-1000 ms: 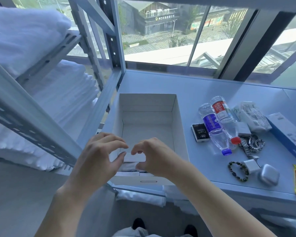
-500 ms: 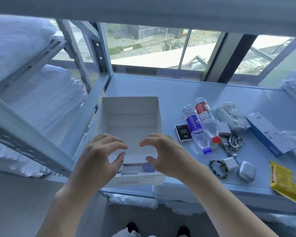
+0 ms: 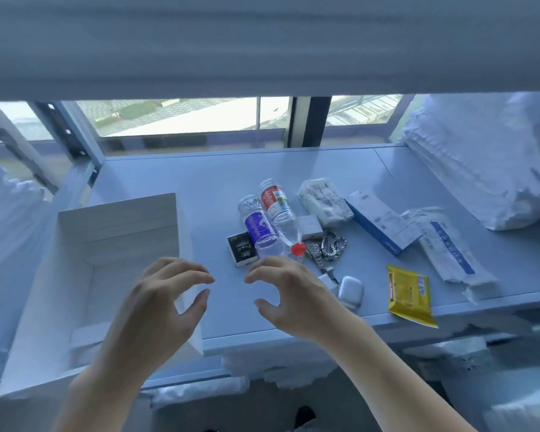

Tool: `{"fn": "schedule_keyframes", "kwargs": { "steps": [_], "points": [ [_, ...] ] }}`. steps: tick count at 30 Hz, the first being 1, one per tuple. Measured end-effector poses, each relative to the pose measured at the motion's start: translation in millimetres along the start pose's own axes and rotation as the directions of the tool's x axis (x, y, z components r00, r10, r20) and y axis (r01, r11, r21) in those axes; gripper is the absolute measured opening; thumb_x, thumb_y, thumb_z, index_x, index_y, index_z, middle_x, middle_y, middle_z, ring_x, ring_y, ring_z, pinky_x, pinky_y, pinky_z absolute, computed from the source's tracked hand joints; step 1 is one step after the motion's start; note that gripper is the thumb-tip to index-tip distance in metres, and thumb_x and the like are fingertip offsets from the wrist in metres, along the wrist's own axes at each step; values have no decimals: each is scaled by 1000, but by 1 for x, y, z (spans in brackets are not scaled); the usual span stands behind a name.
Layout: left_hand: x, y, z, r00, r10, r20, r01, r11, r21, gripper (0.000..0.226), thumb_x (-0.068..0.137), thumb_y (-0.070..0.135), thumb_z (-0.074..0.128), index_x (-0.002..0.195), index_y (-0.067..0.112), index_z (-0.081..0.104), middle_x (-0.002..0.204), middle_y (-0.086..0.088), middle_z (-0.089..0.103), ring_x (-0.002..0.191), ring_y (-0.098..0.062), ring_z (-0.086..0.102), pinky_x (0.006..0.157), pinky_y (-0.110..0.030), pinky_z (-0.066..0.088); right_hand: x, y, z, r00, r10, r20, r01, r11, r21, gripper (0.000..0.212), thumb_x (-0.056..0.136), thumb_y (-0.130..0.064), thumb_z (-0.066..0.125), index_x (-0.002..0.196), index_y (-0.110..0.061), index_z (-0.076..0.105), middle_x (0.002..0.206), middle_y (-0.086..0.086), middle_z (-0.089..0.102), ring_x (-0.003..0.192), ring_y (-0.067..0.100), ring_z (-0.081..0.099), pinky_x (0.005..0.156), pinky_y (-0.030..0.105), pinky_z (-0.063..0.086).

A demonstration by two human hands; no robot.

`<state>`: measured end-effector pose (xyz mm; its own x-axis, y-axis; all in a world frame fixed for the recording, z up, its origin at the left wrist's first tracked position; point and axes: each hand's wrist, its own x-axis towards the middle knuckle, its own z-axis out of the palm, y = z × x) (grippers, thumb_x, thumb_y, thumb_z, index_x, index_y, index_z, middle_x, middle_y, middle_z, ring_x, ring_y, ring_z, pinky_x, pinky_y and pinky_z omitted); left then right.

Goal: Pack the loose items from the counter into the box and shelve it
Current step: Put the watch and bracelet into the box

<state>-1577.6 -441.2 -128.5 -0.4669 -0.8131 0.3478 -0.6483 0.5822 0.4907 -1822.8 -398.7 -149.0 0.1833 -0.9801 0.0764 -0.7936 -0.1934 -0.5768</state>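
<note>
Hovering over the table [image 3: 219, 188], left hand [image 3: 156, 310] and right hand [image 3: 293, 294], fingers loosely curled, apart. Holding nothing. Box [image 3: 75, 275] at left, bottles [image 3: 262, 226] beyond.

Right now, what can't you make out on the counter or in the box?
Head view only:
- Box: near floor hidden behind left hand.
- Purple-label bottle: cap end hidden behind right hand.
- Labels on blue carton and yellow packet: print too small and blurred to read.
</note>
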Motion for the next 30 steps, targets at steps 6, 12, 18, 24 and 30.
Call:
{"fn": "schedule_keyframes", "kwargs": {
  "steps": [6, 12, 18, 24, 30],
  "points": [
    [24, 40, 51, 993, 60, 103, -52, 996, -73, 26, 81, 17, 82, 101, 33, 76, 108, 27, 66, 107, 0, 60, 91, -19, 48, -42, 62, -24, 989, 141, -33, -141, 990, -17, 31, 87, -19, 71, 117, -25, 72, 123, -16, 64, 118, 9, 58, 98, 21, 43],
    [33, 69, 113, 967, 49, 251, -18, 992, -124, 30, 84, 19, 81, 110, 30, 75, 115, 25, 64, 115, -1, 58, 96, -24, 50, -87, 122, -42, 972, 233, -21, -234, 971, -56, 33, 86, -14, 69, 118, -21, 72, 129, -10, 63, 120, 14, 59, 99, 31, 48],
    [38, 96, 168, 948, 71, 311, -24, 988, -153, 33, 80, 15, 81, 111, 27, 74, 114, 19, 64, 112, -6, 58, 98, -20, 44, -122, 178, -59, 954, 296, -40, -298, 945, -133, 44, 84, -16, 75, 127, -21, 69, 137, -6, 59, 130, 15, 51, 108, 29, 42],
    [44, 103, 205, 948, -9, 318, 27, 998, -52, 45, 80, 21, 83, 123, 23, 69, 125, 11, 60, 115, -15, 54, 100, -31, 46, -142, 214, -66, 952, 295, -87, -305, 942, -143, 42, 84, -13, 74, 124, -23, 70, 135, -8, 58, 128, 12, 49, 107, 23, 39],
    [37, 94, 226, 926, -125, 355, 101, 991, 86, 71, 79, 23, 78, 144, 20, 52, 142, 3, 50, 125, -22, 50, 104, -33, 45, -140, 235, -64, 971, 210, -114, -227, 959, -169, 38, 83, -8, 76, 118, -23, 72, 134, -7, 59, 129, 11, 47, 111, 32, 42]
  ]
}}
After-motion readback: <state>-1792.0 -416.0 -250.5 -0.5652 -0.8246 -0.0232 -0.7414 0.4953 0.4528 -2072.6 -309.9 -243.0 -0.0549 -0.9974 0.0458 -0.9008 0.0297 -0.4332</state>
